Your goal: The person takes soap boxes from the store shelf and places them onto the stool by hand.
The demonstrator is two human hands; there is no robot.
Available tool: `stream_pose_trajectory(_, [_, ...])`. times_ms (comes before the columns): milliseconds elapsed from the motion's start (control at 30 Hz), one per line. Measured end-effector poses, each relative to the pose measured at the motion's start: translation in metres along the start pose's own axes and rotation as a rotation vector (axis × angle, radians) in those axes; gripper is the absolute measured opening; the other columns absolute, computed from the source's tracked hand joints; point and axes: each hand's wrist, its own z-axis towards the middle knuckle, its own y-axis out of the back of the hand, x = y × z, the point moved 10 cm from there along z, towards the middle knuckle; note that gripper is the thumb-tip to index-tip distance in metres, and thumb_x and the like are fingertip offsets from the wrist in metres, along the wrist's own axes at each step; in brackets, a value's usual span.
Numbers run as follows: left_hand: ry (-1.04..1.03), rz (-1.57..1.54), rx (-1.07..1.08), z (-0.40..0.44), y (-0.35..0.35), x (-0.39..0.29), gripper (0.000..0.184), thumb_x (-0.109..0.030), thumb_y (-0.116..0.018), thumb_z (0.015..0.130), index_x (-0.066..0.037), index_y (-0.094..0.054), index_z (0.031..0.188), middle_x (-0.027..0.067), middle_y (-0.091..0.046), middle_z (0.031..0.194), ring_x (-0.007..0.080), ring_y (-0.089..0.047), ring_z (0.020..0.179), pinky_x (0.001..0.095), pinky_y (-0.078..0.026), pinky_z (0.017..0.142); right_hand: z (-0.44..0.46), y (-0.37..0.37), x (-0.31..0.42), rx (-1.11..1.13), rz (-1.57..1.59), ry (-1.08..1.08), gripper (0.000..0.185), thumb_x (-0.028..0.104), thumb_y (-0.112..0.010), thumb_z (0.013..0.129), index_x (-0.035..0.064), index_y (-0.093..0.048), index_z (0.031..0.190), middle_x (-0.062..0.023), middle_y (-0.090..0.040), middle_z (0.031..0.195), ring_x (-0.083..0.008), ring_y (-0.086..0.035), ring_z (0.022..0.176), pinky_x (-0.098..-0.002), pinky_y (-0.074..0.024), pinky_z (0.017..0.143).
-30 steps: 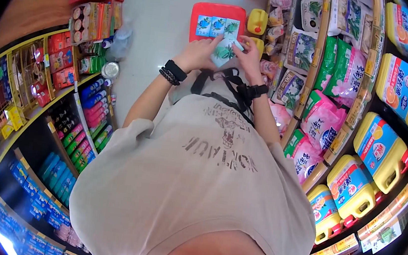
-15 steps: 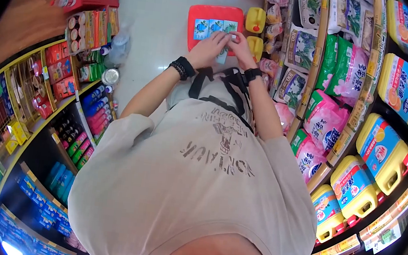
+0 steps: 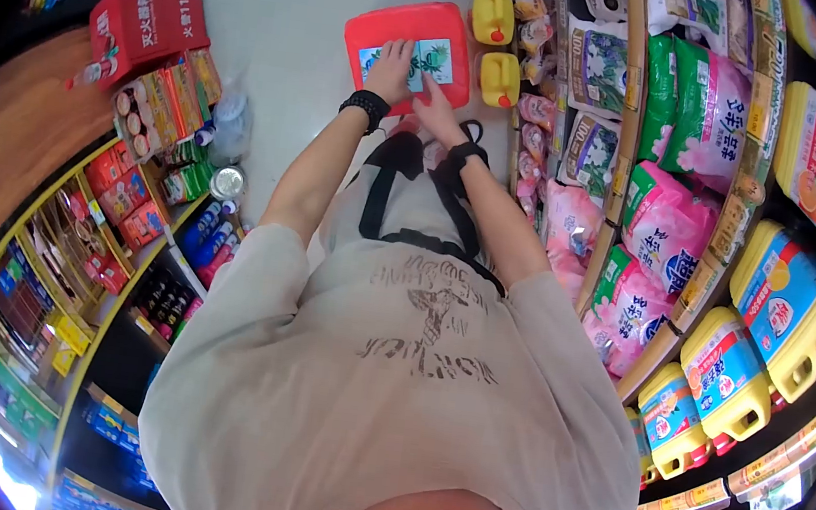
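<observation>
A red plastic basin or stool-like piece [image 3: 410,17] stands on the floor ahead of me; its exact kind is unclear. Flat packs with a blue-green leaf print [image 3: 436,57] lie side by side on it. My left hand [image 3: 389,72] rests over the packs on the left, fingers stretched out and covering part of them. Close to their lower right edge, my right hand [image 3: 436,114] has its thumb and fingers apart and seems to touch a pack. Each wrist carries a dark band.
Two yellow jugs [image 3: 498,79] stand right of the red piece. Shelves with pink and green detergent bags [image 3: 664,214] and large yellow bottles [image 3: 787,288] rise on my right. On the left are a red fire-extinguisher box [image 3: 152,29] and shelves of goods [image 3: 124,187].
My hands were together over a small pack; now they are apart, the left flat on the packs, the right lower down. The view has shifted, and the red piece appears further left.
</observation>
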Motion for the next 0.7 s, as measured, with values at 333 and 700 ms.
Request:
stream_pose_trajectory(333, [0.017, 0.097, -0.006, 0.024, -0.036, 0.018, 0.090, -0.011, -0.080, 0.064, 0.000, -0.035, 0.141, 0.0218, -0.043, 0.139, 0.0386, -0.038, 0.131, 0.0428, -0.037, 0.110, 0.019, -0.021, -0.021, 0.063, -0.217, -0.102, 0.072, 0.019, -0.059, 0.085, -0.0024, -0.027, 0.145, -0.0321, -0.048, 0.135, -0.0433, -0.050, 0.124, -0.0451, -0.0405, 0.103])
stream_pose_trajectory(700, [0.014, 0.088, 0.044, 0.018, -0.033, 0.022, 0.099, -0.015, -0.085, 0.061, -0.005, -0.033, 0.144, 0.0190, -0.040, 0.143, 0.0378, -0.034, 0.135, 0.0439, -0.035, 0.112, 0.000, 0.024, -0.041, -0.012, -0.069, -0.189, 0.048, 0.020, -0.059, 0.088, -0.0047, -0.050, 0.128, -0.0274, -0.061, 0.118, -0.0369, -0.063, 0.105, -0.0392, -0.0498, 0.090])
